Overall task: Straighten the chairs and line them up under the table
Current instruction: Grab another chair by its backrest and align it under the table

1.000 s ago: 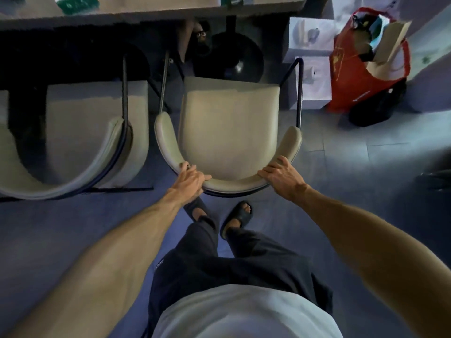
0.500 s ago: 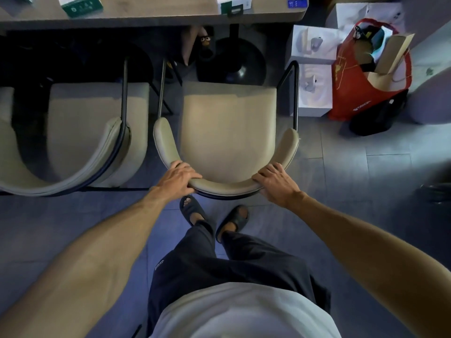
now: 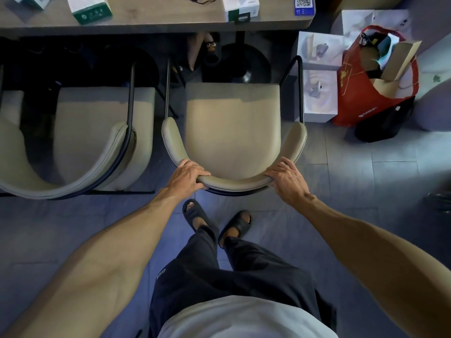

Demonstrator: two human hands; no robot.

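You held the beige armchair (image 3: 233,132) by its stiff curved backrest, left hand (image 3: 186,175) and right hand (image 3: 286,178) each wrapped around it; it probably slid heavily toward the table (image 3: 156,26).

The curved back of a beige chair (image 3: 234,132) is gripped by the left hand (image 3: 186,175) and right hand (image 3: 288,181); its seat front is set just short of the bench (image 3: 156,23), beside a second chair (image 3: 97,132).

Far right on floor: red bag (image 3: 355,93) stuffed w/ paper items, black bag (image 3: 385,123) just beside it, white boxes (image 3: 319,76) stacked to its left. Green-white boxes (image 3: 90,8), QR card (image 3: 303,4) at far edge.
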